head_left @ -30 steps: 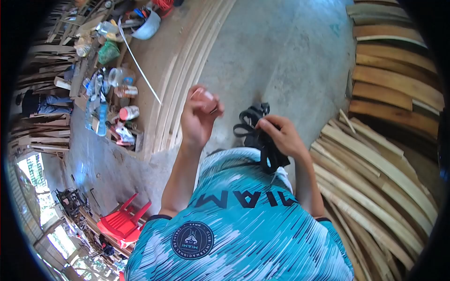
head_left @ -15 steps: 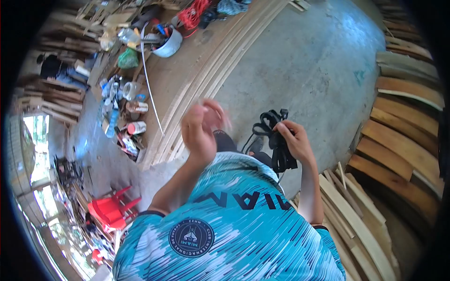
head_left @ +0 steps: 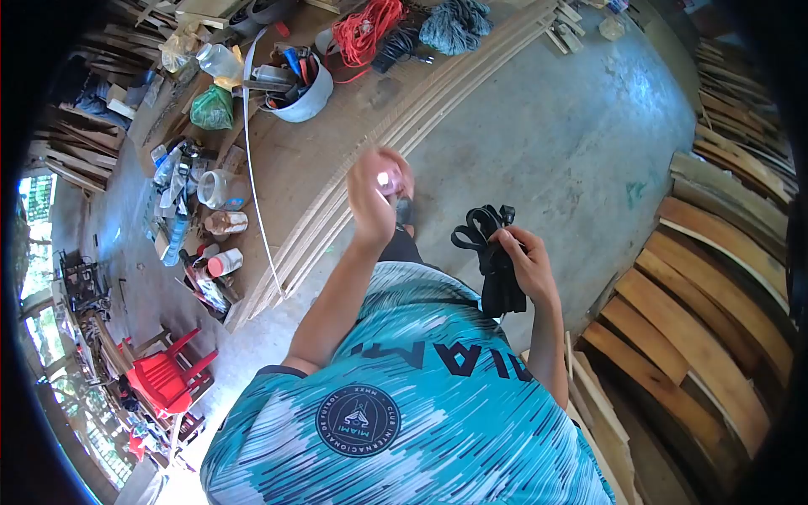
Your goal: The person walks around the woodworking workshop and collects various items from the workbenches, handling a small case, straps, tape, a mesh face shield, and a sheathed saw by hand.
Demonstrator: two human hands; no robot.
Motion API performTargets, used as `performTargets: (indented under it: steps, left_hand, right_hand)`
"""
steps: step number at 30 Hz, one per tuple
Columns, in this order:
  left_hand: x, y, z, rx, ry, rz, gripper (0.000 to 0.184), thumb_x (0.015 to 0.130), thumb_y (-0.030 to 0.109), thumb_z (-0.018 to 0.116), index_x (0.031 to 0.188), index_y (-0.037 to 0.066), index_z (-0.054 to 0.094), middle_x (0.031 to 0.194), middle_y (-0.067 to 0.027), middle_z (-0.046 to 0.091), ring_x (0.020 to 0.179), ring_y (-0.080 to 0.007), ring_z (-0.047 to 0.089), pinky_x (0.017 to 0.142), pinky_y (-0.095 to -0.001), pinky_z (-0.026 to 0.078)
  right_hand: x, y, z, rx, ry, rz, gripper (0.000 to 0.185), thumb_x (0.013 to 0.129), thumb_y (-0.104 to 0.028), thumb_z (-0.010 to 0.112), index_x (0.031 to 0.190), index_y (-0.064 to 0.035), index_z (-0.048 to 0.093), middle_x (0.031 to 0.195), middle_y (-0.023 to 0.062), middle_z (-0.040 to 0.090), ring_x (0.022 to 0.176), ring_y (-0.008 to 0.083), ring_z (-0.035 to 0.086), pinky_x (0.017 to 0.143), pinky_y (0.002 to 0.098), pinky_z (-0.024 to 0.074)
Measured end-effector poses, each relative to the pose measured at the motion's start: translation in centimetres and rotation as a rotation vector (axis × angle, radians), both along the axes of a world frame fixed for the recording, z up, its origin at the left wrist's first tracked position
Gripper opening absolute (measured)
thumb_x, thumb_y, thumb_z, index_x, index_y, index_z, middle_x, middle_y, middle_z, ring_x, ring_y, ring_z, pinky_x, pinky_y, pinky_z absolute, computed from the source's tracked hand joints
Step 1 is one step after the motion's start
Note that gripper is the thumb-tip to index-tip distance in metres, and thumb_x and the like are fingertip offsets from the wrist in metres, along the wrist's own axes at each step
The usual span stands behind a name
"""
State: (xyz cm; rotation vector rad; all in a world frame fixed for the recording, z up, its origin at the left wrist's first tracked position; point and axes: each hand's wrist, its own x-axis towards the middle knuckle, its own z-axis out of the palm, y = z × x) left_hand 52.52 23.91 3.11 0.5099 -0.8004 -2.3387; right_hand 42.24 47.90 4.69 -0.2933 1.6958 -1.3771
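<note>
My right hand [head_left: 525,257] pinches a looped bundle of black straps [head_left: 498,278] between thumb and fingers. Flat loops stick out at its upper left, a small dark end piece sits on top, and the rest hangs below the hand. My left hand [head_left: 376,195] is raised to the left of the bundle, apart from it, with its fingers curled. Motion blurs those fingers, and a small bright white spot with a pinkish glow shows among them. What they hold cannot be made out.
Long wooden strips [head_left: 370,181] lie along the floor beyond my left hand. Farther left are a white bucket [head_left: 310,103] of tools, jars, a green bag [head_left: 211,108] and a red chair [head_left: 166,375]. Curved boards [head_left: 673,320] are stacked at right. Red cord [head_left: 368,32] lies at the top.
My left hand has shifted slightly up and right, and a bright spot now shows in it. My right hand keeps hold of the straps. The whole view has tilted somewhat.
</note>
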Motion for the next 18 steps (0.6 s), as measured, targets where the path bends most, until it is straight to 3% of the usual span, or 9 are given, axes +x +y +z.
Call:
performTargets:
  steps: [1, 2, 5, 6, 9, 10, 14, 17, 18]
  left_hand:
    - [-0.7, -1.9, -0.9, 0.539, 0.123, -0.103, 0.032, 0.097, 0.024, 0.034, 0.084, 0.001, 0.054, 0.064, -0.0054, 0.054, 0.058, -0.0085, 0.05, 0.051, -0.0241, 0.037]
    - [-1.2, -4.0, -4.0, 0.812, 0.081, -0.141, 0.028, 0.096, 0.021, 0.037, 0.085, 0.001, 0.054, 0.061, -0.0039, 0.051, 0.055, -0.008, 0.047, 0.049, -0.0229, 0.036]
    - [-3.6, -5.1, 0.9, -0.639, -0.289, 0.233, 0.023, 0.093, 0.019, 0.041, 0.083, 0.003, 0.053, 0.059, -0.0003, 0.044, 0.053, -0.0101, 0.043, 0.048, -0.0221, 0.031]
    - [-4.1, -6.9, -0.8, -1.057, -0.255, 0.345, 0.026, 0.095, 0.022, 0.04, 0.084, 0.003, 0.053, 0.061, -0.0009, 0.045, 0.053, -0.0103, 0.043, 0.048, -0.0217, 0.031]
    - [-5.3, -12.1, -1.6, 0.662, 0.013, -0.18, 0.029, 0.094, 0.018, 0.038, 0.082, -0.001, 0.056, 0.064, -0.0069, 0.054, 0.054, -0.0138, 0.05, 0.049, -0.0266, 0.038]
    - [-6.0, -12.3, -1.3, 0.538, -0.003, -0.113, 0.028, 0.095, 0.021, 0.039, 0.085, 0.002, 0.057, 0.069, -0.0078, 0.057, 0.057, -0.0156, 0.053, 0.051, -0.0284, 0.04]
    - [-8.5, -14.5, 0.3, -1.537, -0.353, 0.456, 0.024, 0.094, 0.022, 0.037, 0.086, 0.007, 0.054, 0.069, -0.0041, 0.053, 0.057, -0.0152, 0.049, 0.049, -0.0279, 0.034]
    - [-11.2, -17.9, -5.6, 0.708, -0.117, 0.092, 0.025, 0.093, 0.016, 0.04, 0.077, 0.004, 0.055, 0.067, -0.0057, 0.056, 0.057, -0.0157, 0.053, 0.053, -0.0325, 0.042]
    - [-11.7, -18.9, -9.3, 0.939, 0.167, -0.009, 0.023, 0.093, 0.017, 0.042, 0.078, 0.005, 0.055, 0.066, -0.0046, 0.056, 0.054, -0.015, 0.051, 0.05, -0.032, 0.04]
  right_hand:
    - [-0.2, -1.0, 0.1, 0.0, 0.022, -0.005, 0.027, 0.095, -0.024, 0.052, 0.088, 0.0004, 0.061, 0.072, 0.0033, 0.061, 0.066, 0.009, 0.059, 0.06, 0.0239, 0.0473]
    - [-1.0, -2.6, 0.1, -0.002, 0.046, -0.001, 0.027, 0.095, -0.024, 0.052, 0.088, 0.0003, 0.061, 0.072, 0.003, 0.061, 0.066, 0.0089, 0.059, 0.06, 0.0237, 0.0471]
    - [-5.4, -7.9, 0.5, 0.007, 0.214, 0.041, 0.027, 0.095, -0.024, 0.052, 0.089, -0.0001, 0.062, 0.072, 0.0018, 0.06, 0.065, 0.0084, 0.057, 0.059, 0.0231, 0.046]
    - [-5.8, -8.8, 0.5, 0.025, 0.262, 0.058, 0.026, 0.095, -0.024, 0.053, 0.089, -0.0003, 0.062, 0.072, 0.0014, 0.06, 0.064, 0.0083, 0.057, 0.059, 0.0228, 0.0457]
    - [-7.1, -12.1, 0.8, 0.019, 0.145, 0.076, 0.027, 0.095, -0.025, 0.053, 0.089, -0.0007, 0.063, 0.071, -0.0005, 0.059, 0.065, 0.0063, 0.055, 0.059, 0.0214, 0.0439]
    - [-8.4, -13.2, 1.1, 0.008, 0.121, 0.083, 0.027, 0.095, -0.026, 0.053, 0.089, -0.0009, 0.063, 0.071, -0.0011, 0.058, 0.066, 0.0056, 0.054, 0.059, 0.0209, 0.0433]
    - [-12.0, -16.7, -0.1, -0.003, 0.198, 0.183, 0.029, 0.095, -0.027, 0.052, 0.089, -0.0007, 0.063, 0.073, -0.0009, 0.058, 0.068, 0.0049, 0.053, 0.061, 0.0203, 0.0423]
    - [-15.2, -19.0, -1.0, -0.024, 0.119, 0.247, 0.029, 0.095, -0.027, 0.052, 0.089, -0.0003, 0.063, 0.076, -0.0002, 0.058, 0.071, 0.0055, 0.052, 0.064, 0.0212, 0.0424]
    - [-16.4, -19.8, -1.8, -0.04, 0.112, 0.275, 0.03, 0.095, -0.027, 0.052, 0.089, 0.0, 0.063, 0.076, -0.0002, 0.058, 0.072, 0.006, 0.052, 0.065, 0.0217, 0.0424]
